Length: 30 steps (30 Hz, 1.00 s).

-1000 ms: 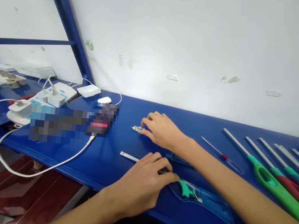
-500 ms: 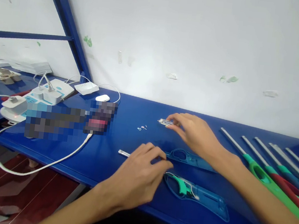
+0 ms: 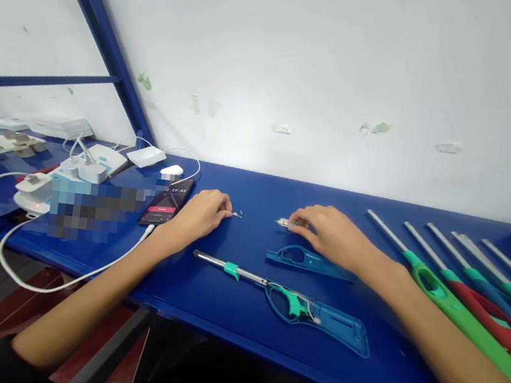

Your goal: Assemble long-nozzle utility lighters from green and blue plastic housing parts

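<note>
My left hand [image 3: 204, 213] is pinched at small white parts [image 3: 238, 215] on the blue table; whether it grips one is hidden. In my right hand [image 3: 325, 231] is a small clear tank with a metal tip [image 3: 285, 222], held between thumb and fingers. In front of my hands lies an open blue lighter half [image 3: 341, 329] with a green trigger [image 3: 294, 305] and a thin white tube. A metal rod [image 3: 214, 262] with a green collar [image 3: 231, 269] extends left from it. The other blue shell half [image 3: 309, 261] rests behind, near my right wrist.
Assembled lighters with long metal rods, one green [image 3: 459, 313] and one red [image 3: 492, 314] among them, lie at right. A phone [image 3: 168, 202] with a white cable [image 3: 86, 279] is left of my left hand. Behind it are a power strip [image 3: 86, 167] and a white wall [image 3: 299, 66].
My left hand has moved from above the rod and trigger to the small parts farther back, uncovering the rod and green collar. My right hand still holds the clear tank. The view has shifted slightly.
</note>
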Each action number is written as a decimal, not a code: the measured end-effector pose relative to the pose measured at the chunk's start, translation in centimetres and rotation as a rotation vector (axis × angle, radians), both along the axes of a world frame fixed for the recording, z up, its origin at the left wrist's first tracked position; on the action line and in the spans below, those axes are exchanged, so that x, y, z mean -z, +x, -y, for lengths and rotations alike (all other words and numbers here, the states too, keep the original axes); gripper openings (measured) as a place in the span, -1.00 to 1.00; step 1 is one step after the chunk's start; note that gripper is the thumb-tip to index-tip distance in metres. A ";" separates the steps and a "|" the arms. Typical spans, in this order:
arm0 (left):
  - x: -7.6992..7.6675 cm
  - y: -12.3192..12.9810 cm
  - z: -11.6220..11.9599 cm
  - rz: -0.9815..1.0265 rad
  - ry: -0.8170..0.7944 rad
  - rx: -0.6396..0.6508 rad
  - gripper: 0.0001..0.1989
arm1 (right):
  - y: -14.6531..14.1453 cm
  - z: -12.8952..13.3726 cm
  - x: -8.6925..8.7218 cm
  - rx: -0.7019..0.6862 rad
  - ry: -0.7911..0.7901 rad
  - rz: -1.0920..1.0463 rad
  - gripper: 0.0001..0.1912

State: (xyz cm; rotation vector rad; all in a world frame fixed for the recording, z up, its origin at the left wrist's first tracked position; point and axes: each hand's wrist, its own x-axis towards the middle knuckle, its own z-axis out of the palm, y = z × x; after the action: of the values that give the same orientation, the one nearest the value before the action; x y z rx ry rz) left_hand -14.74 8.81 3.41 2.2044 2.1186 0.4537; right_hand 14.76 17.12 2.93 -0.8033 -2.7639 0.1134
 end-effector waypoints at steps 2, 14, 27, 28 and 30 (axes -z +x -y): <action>0.0 0.0 0.1 0.015 -0.015 0.015 -0.86 | 0.2 0.0 0.2 -0.009 -0.001 0.001 -0.65; 0.7 -0.3 1.0 0.053 0.038 0.055 -0.79 | 0.3 -0.1 0.7 -0.022 -0.011 0.012 -0.67; 0.7 -0.2 1.5 0.132 0.034 0.023 -0.81 | 0.3 0.2 0.8 0.002 -0.037 0.012 -0.65; 0.6 -0.2 1.6 0.137 0.031 0.019 -0.82 | 0.2 0.3 0.8 0.003 -0.037 0.012 -0.65; 0.5 -0.1 1.7 0.149 0.020 0.013 -0.82 | 0.2 0.4 0.7 0.005 -0.035 0.012 -0.66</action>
State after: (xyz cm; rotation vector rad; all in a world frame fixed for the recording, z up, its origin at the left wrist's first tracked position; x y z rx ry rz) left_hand -14.83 7.12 2.93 2.1200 2.0316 0.6201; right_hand 14.98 16.70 2.24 -0.8216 -2.7783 0.1573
